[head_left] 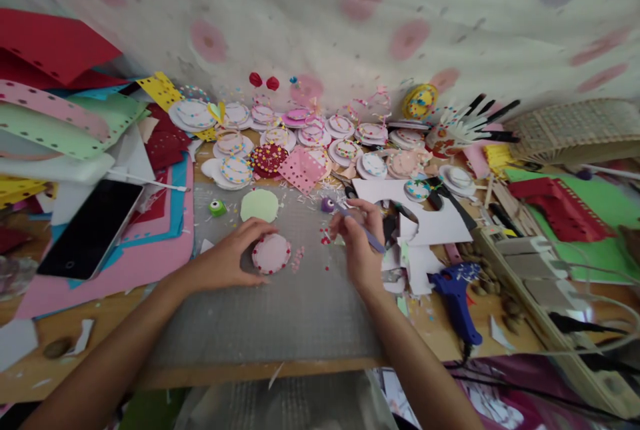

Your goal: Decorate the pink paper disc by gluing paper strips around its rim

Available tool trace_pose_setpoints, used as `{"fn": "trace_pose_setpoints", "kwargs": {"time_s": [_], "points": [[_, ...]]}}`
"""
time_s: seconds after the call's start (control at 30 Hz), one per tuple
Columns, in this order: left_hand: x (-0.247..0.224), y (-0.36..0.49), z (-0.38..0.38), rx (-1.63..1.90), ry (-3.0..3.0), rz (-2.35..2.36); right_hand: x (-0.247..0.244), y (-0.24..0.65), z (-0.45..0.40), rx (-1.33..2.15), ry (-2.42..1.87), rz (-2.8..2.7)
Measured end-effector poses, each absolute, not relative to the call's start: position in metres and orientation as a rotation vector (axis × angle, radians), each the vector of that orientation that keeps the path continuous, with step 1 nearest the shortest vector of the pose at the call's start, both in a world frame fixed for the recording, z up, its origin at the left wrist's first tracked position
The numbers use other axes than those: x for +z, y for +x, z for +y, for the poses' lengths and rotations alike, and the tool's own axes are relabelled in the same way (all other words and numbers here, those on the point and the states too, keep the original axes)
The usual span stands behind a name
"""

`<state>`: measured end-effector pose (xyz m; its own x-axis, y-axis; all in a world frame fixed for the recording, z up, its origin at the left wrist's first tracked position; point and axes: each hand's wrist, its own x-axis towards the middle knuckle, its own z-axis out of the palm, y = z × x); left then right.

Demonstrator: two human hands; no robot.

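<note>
My left hand (235, 253) curves round a round pink paper piece (271, 254) edged with red dots, thumb by its near edge and fingers by its far edge. Slim purple tweezers (370, 238) slant through the closed fingers of my right hand (361, 237). Small red bits (325, 237) lie just left of that hand, and a cluster of pink bits (298, 259) sits beside the round piece. Beyond are a pale green scalloped paper (259, 206), a green paper punch (217, 208) and a purple paper punch (328, 204). All rest on a grey cutting mat (280, 330).
Several decorated paper hats (235, 170) line the back. On the left, a phone (93, 229) lies on coloured paper. To the right are white paper scraps (425, 263), a blue glue gun (457, 297), a power strip (537, 263) with cables, and a cup of pens (447, 133).
</note>
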<state>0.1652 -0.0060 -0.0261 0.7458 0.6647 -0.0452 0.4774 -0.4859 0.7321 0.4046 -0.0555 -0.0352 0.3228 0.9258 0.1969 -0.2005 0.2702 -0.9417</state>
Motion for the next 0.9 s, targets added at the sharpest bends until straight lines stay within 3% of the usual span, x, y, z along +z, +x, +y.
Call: {"fn": "trace_pose_setpoints", "kwargs": {"time_s": [0.2,0.63,0.9], "points": [[-0.042,0.166,0.000,0.366,1.838,0.886,-0.053,0.402,-0.050,1.000,-1.079,-0.855],[-0.043,0.171,-0.017,0.606,0.927,0.830,-0.039,0.397,-0.068,1.308,-0.910,-0.935],[-0.042,0.173,-0.019,0.617,0.878,0.747,-0.026,0.390,-0.079,1.091,-0.882,-1.258]]}}
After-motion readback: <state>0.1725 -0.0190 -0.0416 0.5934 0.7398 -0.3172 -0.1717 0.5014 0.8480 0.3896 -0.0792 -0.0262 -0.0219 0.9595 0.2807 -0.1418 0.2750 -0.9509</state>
